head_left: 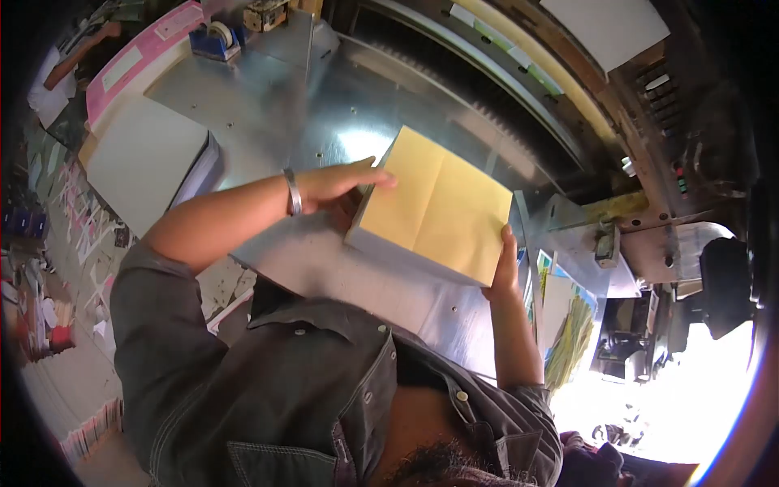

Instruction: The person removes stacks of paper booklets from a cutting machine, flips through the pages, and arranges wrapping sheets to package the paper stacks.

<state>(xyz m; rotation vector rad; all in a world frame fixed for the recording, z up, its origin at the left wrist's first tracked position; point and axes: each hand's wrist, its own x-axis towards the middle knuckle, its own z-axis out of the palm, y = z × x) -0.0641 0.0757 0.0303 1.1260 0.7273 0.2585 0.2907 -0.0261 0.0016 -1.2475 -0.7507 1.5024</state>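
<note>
A thick block of paper sheets lies between my two hands over a metal work table. Its top sheet is yellow, with a crease across the middle, and the white sides of the stack show below. My left hand, with a metal bracelet at the wrist, grips the left side, fingers reaching onto the top sheet. On the opposite side, my right hand holds the right edge, thumb up along it; its other fingers are hidden beneath or behind the stack.
Left of my arm sits another stack of white sheets, near a pink printed board and a blue tape dispenser. A dark machine slot runs behind the table. Printed colourful sheets stand at right. Paper scraps litter the floor.
</note>
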